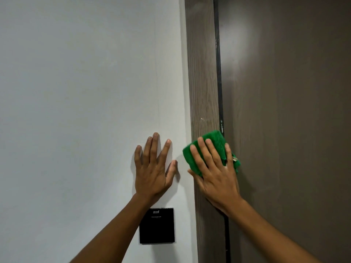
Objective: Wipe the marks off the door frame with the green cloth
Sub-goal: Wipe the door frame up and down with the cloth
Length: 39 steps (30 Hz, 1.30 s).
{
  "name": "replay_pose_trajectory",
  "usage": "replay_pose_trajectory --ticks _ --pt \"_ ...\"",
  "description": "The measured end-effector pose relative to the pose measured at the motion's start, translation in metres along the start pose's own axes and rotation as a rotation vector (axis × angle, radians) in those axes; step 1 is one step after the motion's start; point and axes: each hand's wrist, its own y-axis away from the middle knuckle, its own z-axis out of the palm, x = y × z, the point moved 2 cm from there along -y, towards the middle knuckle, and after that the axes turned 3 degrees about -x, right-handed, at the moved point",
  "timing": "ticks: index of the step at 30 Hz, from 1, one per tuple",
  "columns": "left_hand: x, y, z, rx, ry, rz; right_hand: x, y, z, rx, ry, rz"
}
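Green cloth (212, 147): soft microfibre-looking pad, folded into a wad, lower centre-right of frame, pressed flat on the door frame under my right hand.
Cloth handling: light, limp, squashes easily; likely bunches or slides under the palm if I push only from one edge. No risk of breaking.
Where to hold: palm and fingers spread over the middle of the wad, as now; a loose corner sticks out at its right edge, better tucked in.
Right hand (214, 175): fingers spread and flat on top of the cloth, pressing it to the wood, not pinching.
Left hand (153, 169): empty, fingers splayed, flat on the white wall (76, 92) just left of the frame, looks like bracing.
Door frame (203, 82): brown wood-grain strip running top to bottom, centre-right; stiff, fixed, takes firm pressure.
Marks: small pale speck (202, 119) on the frame just above the cloth; a few light flecks on the dark gap strip (220, 92) beside it; others too small to tell.
Door (294, 111): plain brown panel, right of frame.
Black panel (157, 225): square plate on the wall, bottom centre, below my left wrist.
Counts: cloths 1; hands 2; door frames 1; doors 1; black panels 1; clear specks on frame 1.
Judgement: wiping is under way, speck above is not yet reached.
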Motion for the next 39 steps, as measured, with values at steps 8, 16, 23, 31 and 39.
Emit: replay_pose_trajectory --ticks 8,16,23,31,39 --pt "-0.015 -0.05 -0.015 0.029 0.037 0.008 0.016 -0.064 -0.019 0.058 -0.21 0.423" --pt "-0.017 -0.048 -0.008 0.055 0.01 0.04 0.014 -0.052 -0.013 -0.021 0.036 -0.106" --pt "-0.016 -0.048 -0.01 0.061 0.047 0.035 0.045 -0.124 -0.03 0.026 -0.193 0.28" --pt "-0.017 -0.088 -0.032 0.076 0.133 0.033 0.038 -0.127 -0.029 -0.08 0.073 -0.18" --pt "-0.027 -0.169 -0.048 0.12 0.135 -0.029 0.053 -0.217 -0.042 0.038 -0.097 0.164"
